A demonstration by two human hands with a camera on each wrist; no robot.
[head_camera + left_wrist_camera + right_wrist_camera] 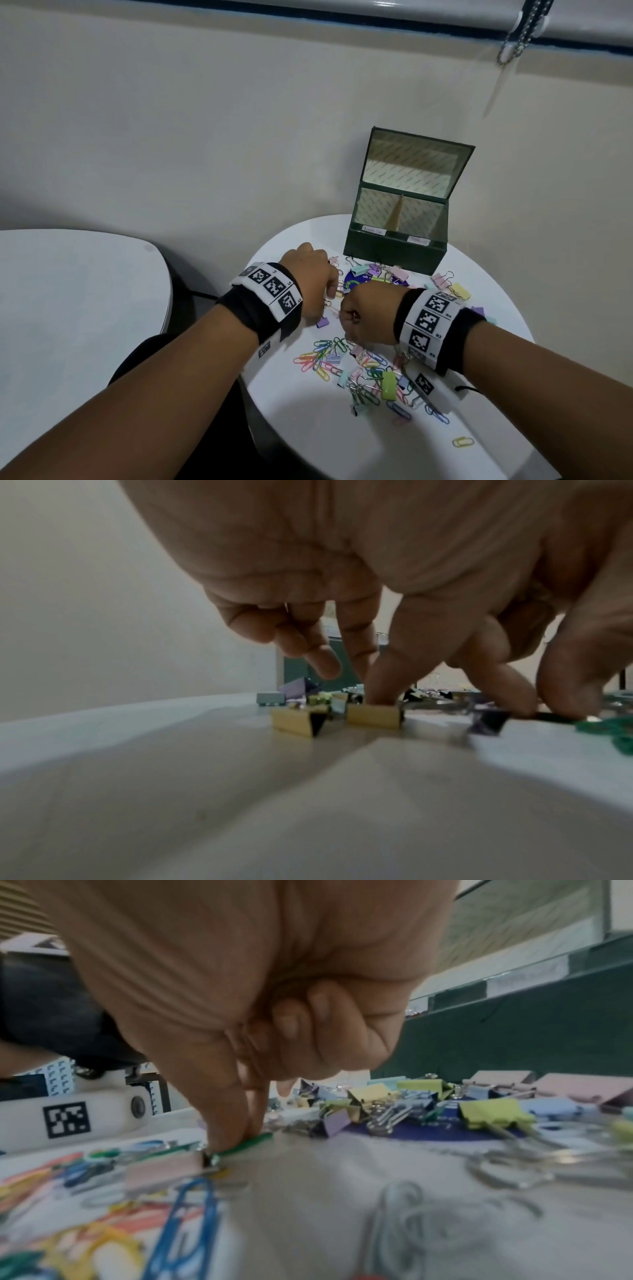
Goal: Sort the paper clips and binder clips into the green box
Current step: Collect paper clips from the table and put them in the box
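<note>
The green box [394,253] stands open at the back of the round white table [308,428], with two labelled compartments. Pastel binder clips [397,274] lie in front of it; coloured paper clips [322,356] lie nearer me. My left hand [330,291] reaches down among the binder clips. In the left wrist view one fingertip [380,691] touches a yellow binder clip [373,716]; the thumb and another finger straddle a dark purple clip [486,723]. My right hand [347,337] pinches a green paper clip [255,1141] on the table between thumb and forefinger [222,1123], other fingers curled.
A second white table [68,291] stands to the left across a dark gap. A round blue disc [356,279] lies under the binder clips. A lone yellow paper clip [462,442] lies near the front right edge. A blind cord [520,34] hangs at the top right.
</note>
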